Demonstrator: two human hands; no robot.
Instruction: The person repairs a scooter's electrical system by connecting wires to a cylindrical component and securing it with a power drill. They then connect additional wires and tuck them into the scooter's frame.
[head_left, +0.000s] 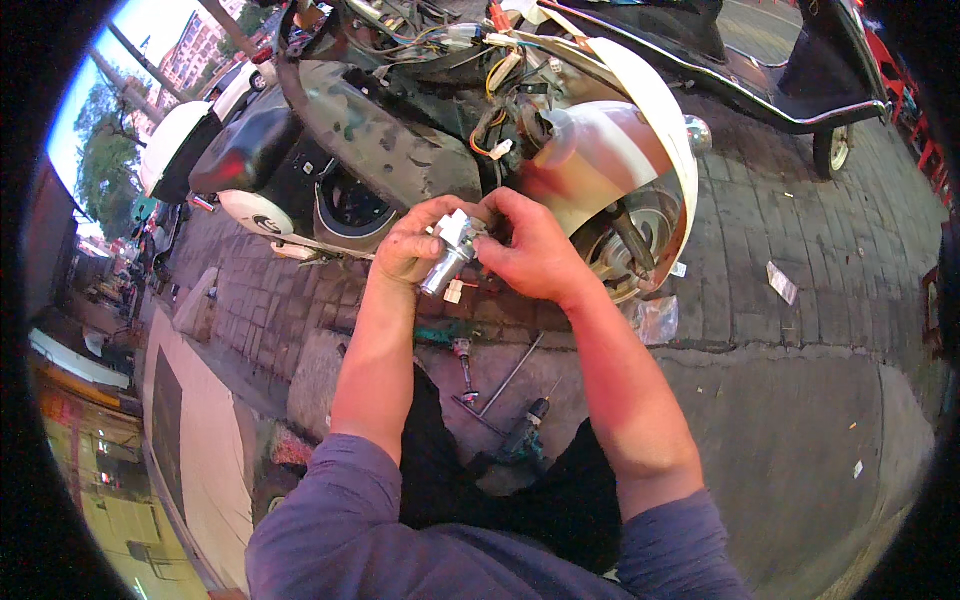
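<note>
A shiny metal cylinder (448, 268), which looks like a scooter's ignition lock, is held out in front of me. White plastic connectors sit at its upper end. Fingers and thumb of my left hand (409, 244) grip its left side. At its upper right, my right hand (532, 251) pinches with thumb and forefinger, which hide part of that end. A cream plug connector (453, 291) hangs just below the cylinder. Behind both hands stands a partly dismantled scooter (405, 161), its wiring harness (491, 67) exposed and loose white connector (501, 149) dangling.
On the ground between my knees lie a teal cordless drill (525, 442), a T-handle wrench (514, 373) and another teal power tool with a socket (463, 352). A clear plastic bag (657, 319) rests by the front wheel (637, 236). Another vehicle (787, 105) stands at upper right.
</note>
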